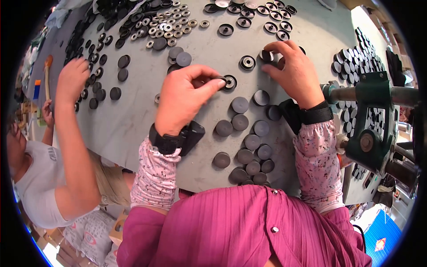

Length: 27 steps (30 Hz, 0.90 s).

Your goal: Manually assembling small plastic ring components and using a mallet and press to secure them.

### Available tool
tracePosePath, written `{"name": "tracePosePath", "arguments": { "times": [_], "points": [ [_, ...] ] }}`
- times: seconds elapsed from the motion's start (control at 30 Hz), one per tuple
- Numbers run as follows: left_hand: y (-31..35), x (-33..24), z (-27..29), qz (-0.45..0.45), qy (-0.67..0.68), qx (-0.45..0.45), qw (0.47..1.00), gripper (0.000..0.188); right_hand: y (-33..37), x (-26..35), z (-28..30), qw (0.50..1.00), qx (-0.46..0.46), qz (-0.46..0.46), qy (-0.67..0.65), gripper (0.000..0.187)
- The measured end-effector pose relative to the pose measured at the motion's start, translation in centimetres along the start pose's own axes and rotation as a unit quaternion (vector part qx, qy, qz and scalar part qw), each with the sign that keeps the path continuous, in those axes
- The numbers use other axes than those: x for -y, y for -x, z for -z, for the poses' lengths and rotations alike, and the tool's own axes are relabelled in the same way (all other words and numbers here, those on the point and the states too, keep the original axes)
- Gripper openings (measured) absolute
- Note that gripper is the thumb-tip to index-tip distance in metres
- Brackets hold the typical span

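Note:
My left hand is closed in a pinch, thumb and forefinger on the edge of a thin black cap. Right beside those fingertips lies a black cup with a metal bearing in it. My right hand curls its thumb and forefinger around a round black cap, tilted so a shiny face shows. Between the two hands rests another black cup with a bearing. Several dark round caps lie on the grey table nearer to me. The palms hide part of what is under them.
Loose bearings are heaped at the far side, with open black cups to their right. A green metal press stands at the right, with many caps behind it. At the left a co-worker's arm reaches over more black caps.

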State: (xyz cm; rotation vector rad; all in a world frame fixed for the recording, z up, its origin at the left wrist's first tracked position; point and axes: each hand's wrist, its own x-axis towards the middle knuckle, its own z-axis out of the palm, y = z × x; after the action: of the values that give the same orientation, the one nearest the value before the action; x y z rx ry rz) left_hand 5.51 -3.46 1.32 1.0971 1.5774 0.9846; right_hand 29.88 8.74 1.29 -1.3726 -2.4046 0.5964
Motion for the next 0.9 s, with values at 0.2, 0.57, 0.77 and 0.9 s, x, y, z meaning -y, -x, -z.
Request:
{"name": "tracePosePath", "arguments": {
  "times": [0.2, 0.57, 0.77, 0.9],
  "points": [
    [-0.6, -0.3, -1.7, -0.005, -0.030, -0.011, 0.999, 0.023, -0.5, 0.1, -0.2, 0.999, -0.032, 0.033, -0.019, 0.039],
    [-2.0, -2.4, -1.3, 0.051, -0.058, 0.050, 0.996, 0.023, -0.9, 2.1, -0.7, 0.991, 0.038, 0.093, -0.083, 0.035],
    [-2.4, -2.1, -1.4, 0.058, -0.054, 0.051, 0.996, 0.022, -1.6, 1.9, -1.1, 0.995, 0.018, 0.083, -0.053, 0.034],
    [-2.2, -2.8, -1.1, 0.062, -0.076, 0.043, 0.994, 0.020, -2.1, 1.3, -1.7, 0.992, 0.004, 0.076, -0.101, 0.035]
  ]
}}
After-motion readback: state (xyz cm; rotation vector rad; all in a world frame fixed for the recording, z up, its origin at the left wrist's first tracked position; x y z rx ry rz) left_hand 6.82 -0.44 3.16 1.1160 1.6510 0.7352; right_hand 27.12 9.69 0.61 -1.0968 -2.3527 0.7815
